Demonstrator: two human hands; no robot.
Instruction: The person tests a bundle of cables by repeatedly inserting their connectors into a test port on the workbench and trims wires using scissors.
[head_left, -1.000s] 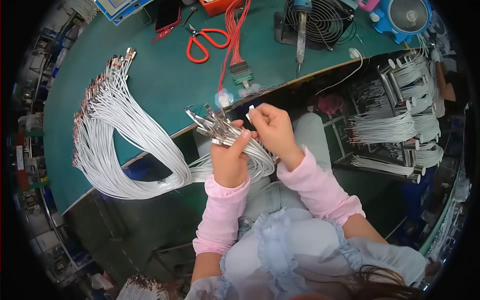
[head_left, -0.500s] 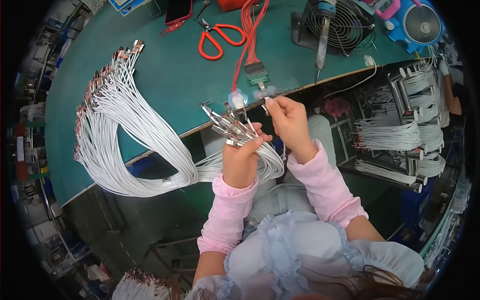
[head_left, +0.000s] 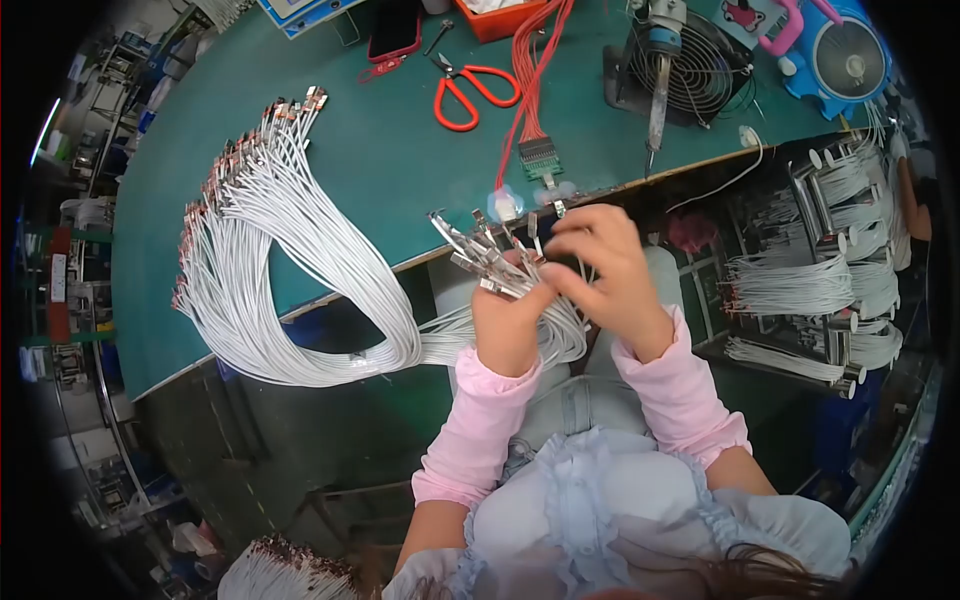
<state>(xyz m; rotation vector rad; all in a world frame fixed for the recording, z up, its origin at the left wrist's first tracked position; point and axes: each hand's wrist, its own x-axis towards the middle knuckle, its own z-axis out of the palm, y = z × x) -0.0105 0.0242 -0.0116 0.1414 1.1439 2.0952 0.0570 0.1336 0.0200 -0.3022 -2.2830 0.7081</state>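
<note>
My left hand point(head_left: 508, 325) is closed around a bunch of white cables, whose metal connector ends point(head_left: 492, 262) fan out above the thumb. My right hand point(head_left: 615, 275) is beside it, fingers curved and apart, its thumb close to the left thumb. I see nothing gripped in it. Just beyond its fingertips, a small metal connector point(head_left: 559, 208) lies below a green circuit board point(head_left: 541, 158) at the table edge; whether they are joined is unclear. Red wires point(head_left: 527, 75) run up from the board. A white plug point(head_left: 506, 206) sits left of it.
A large looped bundle of white cables point(head_left: 330, 240) lies on the green table point(head_left: 440, 170). Red-handled scissors point(head_left: 457, 103), a phone point(head_left: 395, 32), a soldering iron point(head_left: 658, 105), a black fan point(head_left: 690, 65) and a blue fan point(head_left: 850, 62) stand around. More cables hang on a rack point(head_left: 790, 285) at right.
My right hand has let go of the connector by the board, and its fingers have spread and moved toward my left hand. The whole view has shifted slightly.
</note>
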